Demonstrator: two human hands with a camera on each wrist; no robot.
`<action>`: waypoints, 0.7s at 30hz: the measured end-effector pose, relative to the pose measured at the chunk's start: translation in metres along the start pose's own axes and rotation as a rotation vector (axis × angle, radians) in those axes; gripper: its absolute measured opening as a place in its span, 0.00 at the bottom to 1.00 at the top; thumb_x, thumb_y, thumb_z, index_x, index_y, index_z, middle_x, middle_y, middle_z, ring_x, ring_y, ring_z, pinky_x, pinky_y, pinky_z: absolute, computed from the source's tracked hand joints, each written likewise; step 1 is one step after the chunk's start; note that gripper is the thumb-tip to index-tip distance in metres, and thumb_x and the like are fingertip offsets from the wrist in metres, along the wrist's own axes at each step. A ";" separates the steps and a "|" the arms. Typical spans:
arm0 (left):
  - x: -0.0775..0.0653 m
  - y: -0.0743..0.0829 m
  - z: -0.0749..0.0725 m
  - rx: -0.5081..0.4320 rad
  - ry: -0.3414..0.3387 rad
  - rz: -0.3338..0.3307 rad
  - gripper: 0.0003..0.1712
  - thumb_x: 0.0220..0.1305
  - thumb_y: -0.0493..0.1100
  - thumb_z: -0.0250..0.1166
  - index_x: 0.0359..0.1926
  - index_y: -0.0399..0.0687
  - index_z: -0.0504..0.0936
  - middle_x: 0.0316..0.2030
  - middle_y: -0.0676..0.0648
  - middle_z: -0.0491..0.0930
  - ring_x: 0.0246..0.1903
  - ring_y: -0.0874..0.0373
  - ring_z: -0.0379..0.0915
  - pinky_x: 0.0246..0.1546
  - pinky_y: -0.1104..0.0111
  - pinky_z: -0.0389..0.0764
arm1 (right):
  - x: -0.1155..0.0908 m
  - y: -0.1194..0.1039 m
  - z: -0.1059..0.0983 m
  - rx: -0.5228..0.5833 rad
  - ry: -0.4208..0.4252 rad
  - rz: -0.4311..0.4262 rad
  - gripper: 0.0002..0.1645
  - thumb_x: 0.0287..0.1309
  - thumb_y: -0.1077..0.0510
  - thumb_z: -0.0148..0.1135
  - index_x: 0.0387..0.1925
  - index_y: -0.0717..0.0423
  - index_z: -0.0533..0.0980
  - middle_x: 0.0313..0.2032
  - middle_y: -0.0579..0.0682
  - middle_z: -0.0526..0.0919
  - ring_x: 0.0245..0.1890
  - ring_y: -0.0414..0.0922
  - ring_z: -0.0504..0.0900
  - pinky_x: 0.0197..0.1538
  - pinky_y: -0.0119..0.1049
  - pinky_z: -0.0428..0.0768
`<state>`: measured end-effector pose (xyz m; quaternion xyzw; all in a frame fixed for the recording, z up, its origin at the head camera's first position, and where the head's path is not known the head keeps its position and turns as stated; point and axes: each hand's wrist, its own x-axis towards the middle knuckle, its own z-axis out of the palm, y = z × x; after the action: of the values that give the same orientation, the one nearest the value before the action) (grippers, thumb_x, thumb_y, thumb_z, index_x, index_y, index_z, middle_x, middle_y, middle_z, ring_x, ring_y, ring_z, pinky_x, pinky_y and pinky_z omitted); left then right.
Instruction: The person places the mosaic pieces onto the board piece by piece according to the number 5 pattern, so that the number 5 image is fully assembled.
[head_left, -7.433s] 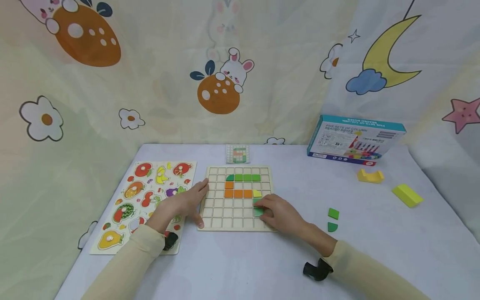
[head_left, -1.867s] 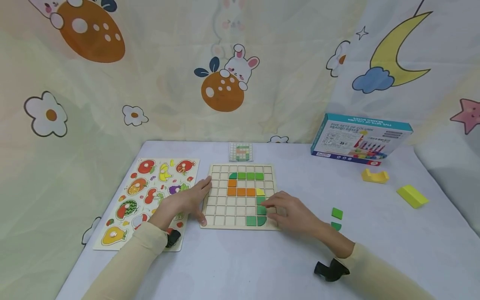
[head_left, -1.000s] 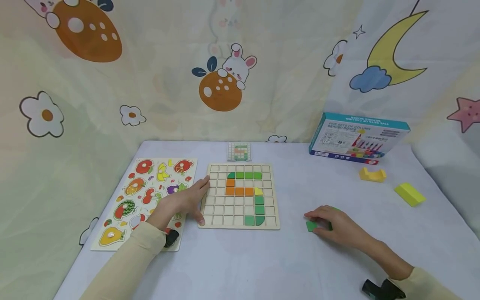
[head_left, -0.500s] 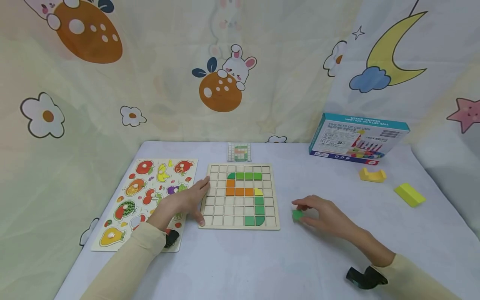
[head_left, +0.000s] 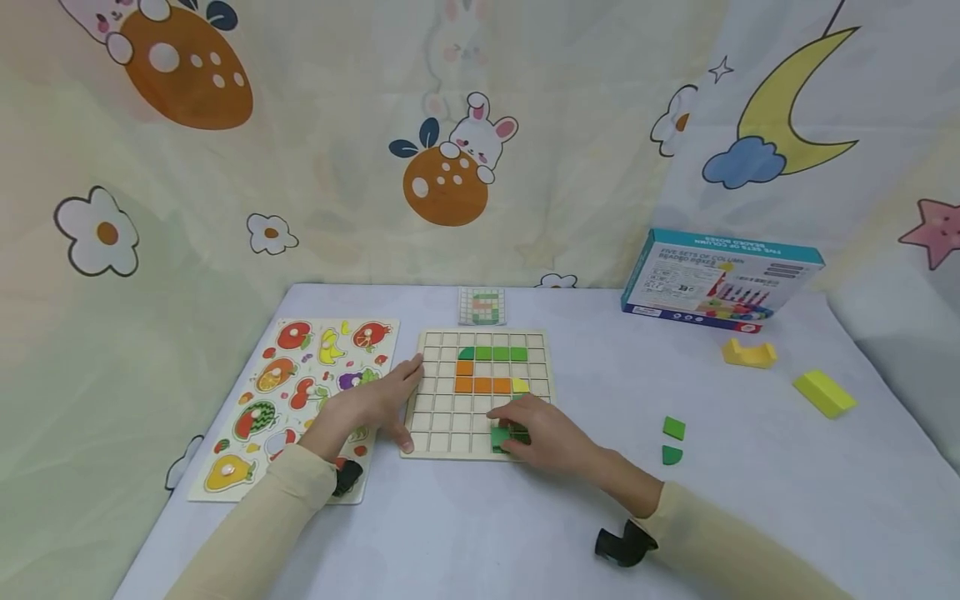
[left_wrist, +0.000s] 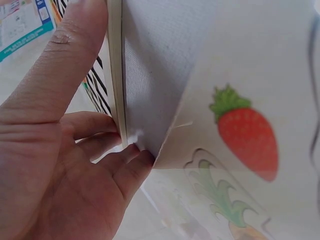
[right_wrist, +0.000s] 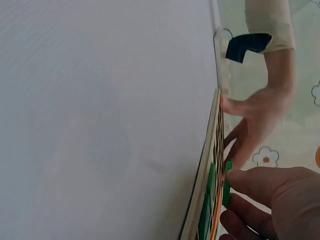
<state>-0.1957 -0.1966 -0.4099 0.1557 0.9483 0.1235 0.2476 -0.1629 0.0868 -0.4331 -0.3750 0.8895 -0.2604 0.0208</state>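
My right hand (head_left: 551, 433) is over the lower right of the wooden grid board (head_left: 450, 423). Its thumb and fingers pinch a thin green tile (right_wrist: 227, 185), which the right wrist view shows slightly apart from the board's face. On the board lie a row of light green tiles (head_left: 501, 354), several orange tiles (head_left: 483, 385) and a yellow tile (head_left: 520, 386). Darker green tiles below are partly hidden by the right hand. My left hand (head_left: 375, 404) rests against the board's left edge, thumb at the near corner, fingers further up; the left wrist view shows this contact too.
A fruit puzzle board (head_left: 262, 450) lies under the left forearm. A small pattern card (head_left: 482, 307) is behind the grid board. To the right are a green square tile (head_left: 674, 428), a rounded green tile (head_left: 672, 455), yellow blocks (head_left: 825, 394) and a box (head_left: 723, 279).
Over the earlier frames, two green tiles appeared in the board's bottom row. My right hand then went to the loose tiles, took a green one and carried it left over the board. Left hand stayed.
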 end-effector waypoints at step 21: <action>0.002 -0.001 0.001 0.004 -0.003 0.003 0.71 0.39 0.55 0.80 0.77 0.44 0.44 0.78 0.46 0.33 0.77 0.46 0.33 0.73 0.51 0.57 | 0.010 -0.016 0.024 -0.149 0.077 -0.063 0.18 0.50 0.55 0.74 0.45 0.48 0.84 0.39 0.42 0.86 0.38 0.38 0.77 0.43 0.29 0.78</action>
<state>-0.1969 -0.1967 -0.4115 0.1577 0.9479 0.1219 0.2484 -0.1540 0.0596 -0.4450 -0.3929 0.8943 -0.2084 -0.0498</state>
